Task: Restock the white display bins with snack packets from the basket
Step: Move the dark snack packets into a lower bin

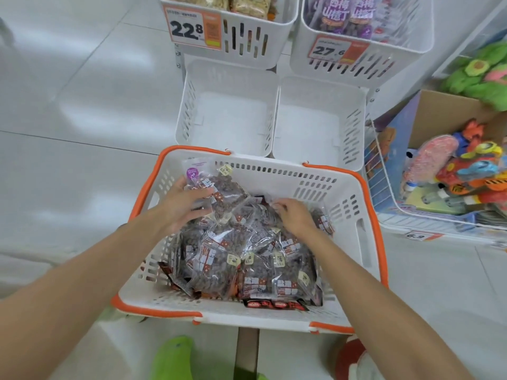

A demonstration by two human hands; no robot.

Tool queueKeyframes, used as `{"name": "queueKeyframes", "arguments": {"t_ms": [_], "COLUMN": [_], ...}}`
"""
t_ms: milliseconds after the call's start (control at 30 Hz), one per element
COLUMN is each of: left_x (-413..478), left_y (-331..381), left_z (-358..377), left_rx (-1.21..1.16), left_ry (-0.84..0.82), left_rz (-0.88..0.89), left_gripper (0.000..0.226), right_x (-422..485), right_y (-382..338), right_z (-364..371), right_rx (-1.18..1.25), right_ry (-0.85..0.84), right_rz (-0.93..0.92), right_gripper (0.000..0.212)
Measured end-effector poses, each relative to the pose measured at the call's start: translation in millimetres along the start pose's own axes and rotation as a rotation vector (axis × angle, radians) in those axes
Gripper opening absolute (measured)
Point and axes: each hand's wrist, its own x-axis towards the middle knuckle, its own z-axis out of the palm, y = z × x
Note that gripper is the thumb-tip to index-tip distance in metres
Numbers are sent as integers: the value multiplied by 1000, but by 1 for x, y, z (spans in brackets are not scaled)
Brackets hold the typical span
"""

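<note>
Basket (315,185), white with orange rim, on the floor: heaped with clear snack packets (233,256) of dark pieces. Left hand (186,207) has its grip curled round the far packet (219,185) at the basket's far-left corner, while the right hand (295,218) holds a narrow pinch grip on the edge of the middle packet (258,212) atop the heap. Just beyond the basket, the lower left bin (189,105) and lower right bin (354,127) show bare white floors; above them, the upper left bin (247,37) holds tan packs (219,1) and the upper right bin (397,58) holds purple packets (340,15).
</note>
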Motion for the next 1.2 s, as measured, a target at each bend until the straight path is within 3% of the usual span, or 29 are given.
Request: {"name": "queueKeyframes", "arguments": {"t_ms": [100,200,267,400,500,600,667,733,767,833,900,967,1100,1133,1200], "left_x": [5,3,-2,-14,-18,-26,-29,-31,-32,-37,-40,-41,-37,-38,-41], "left_y": [1,4,8,13,16,22,27,29,30,31,33,33,34,35,38], "left_z": [1,8,19,40,47,53,55,56,57,60,65,68,65,64,64], "left_rx": [-19,-24,-41,-99,-167,-256,-286,-272,-270,-252,-226,-210,-255,-279,-324], "left_ry": [37,20,-13,-107,-135,-150,-156,-149,-140,-134,-172,-204,-236,-259,-300], "left_rz": [23,14,-8,-47,-58,-49,-36,-20,-14,-18,-25,-22,-28,-29,-27], "left_gripper": [41,50,62,46,79,89,87,85,87,90,85,77,88,82,76], "right_x": [4,-8,-16,-27,-38,-46,-52,-57,-59,-59,-60,-63,-62,-62,-64], "right_y": [-15,-39,-52,-65,-70,-70,-69,-69,-68,-65,-63,-68,-72,-72,-74], "right_z": [-45,-83,-93,-86,-84,-91,-99,-104,-106,-108,-110,-111,-116,-118,-117], "right_rx": [338,664,753,756,892,1357,1140,788,676,494,298,181,-26,-1,318], "right_ry": [137,133,91,160,377,205,82,95,108,127,96,49,125,118,84], "right_rz": [35,-23,-34,42,209,185,99,57,30,-42,-193,-307,-322,-285,-150], "right_gripper": [27,20,19,20,17,44,44,31,34,57,93,106,71,61,49]}}
